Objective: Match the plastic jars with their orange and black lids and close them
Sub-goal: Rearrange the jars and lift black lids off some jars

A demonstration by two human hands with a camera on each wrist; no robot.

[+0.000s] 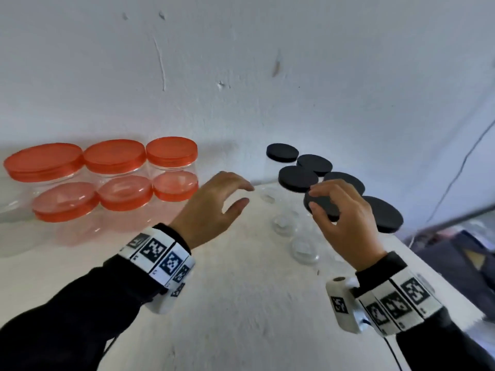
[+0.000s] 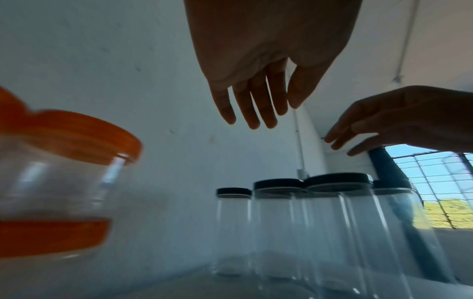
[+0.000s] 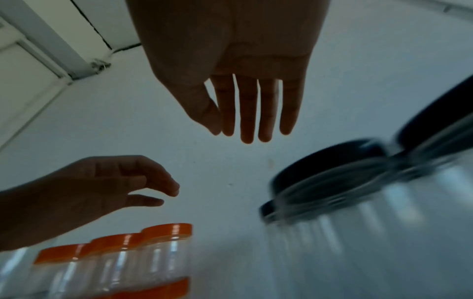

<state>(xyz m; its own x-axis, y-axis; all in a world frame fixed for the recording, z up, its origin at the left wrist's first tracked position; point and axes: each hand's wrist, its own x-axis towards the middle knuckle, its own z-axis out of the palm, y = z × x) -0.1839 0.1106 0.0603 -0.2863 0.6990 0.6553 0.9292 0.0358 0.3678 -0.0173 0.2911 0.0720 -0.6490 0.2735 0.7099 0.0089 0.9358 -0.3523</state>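
Observation:
Several wide clear jars with orange lids (image 1: 115,159) stand stacked in two layers at the back left, closed. At the right, several tall clear jars with black lids (image 1: 297,178) stand in a cluster, lids on. My right hand (image 1: 316,200) hovers over the nearest black lid (image 1: 325,208). In the right wrist view that hand (image 3: 245,131) has straight fingers and holds nothing. My left hand (image 1: 245,195) floats between the two groups with relaxed, spread fingers, empty. The black-lidded jars (image 2: 337,180) and an orange-lidded jar (image 2: 64,161) show in the left wrist view.
The white table (image 1: 241,303) runs up to a white wall behind the jars. Its right edge (image 1: 407,245) drops off close beside the black-lidded cluster, with clutter below. A thin cable (image 1: 455,178) hangs along the wall at the right.

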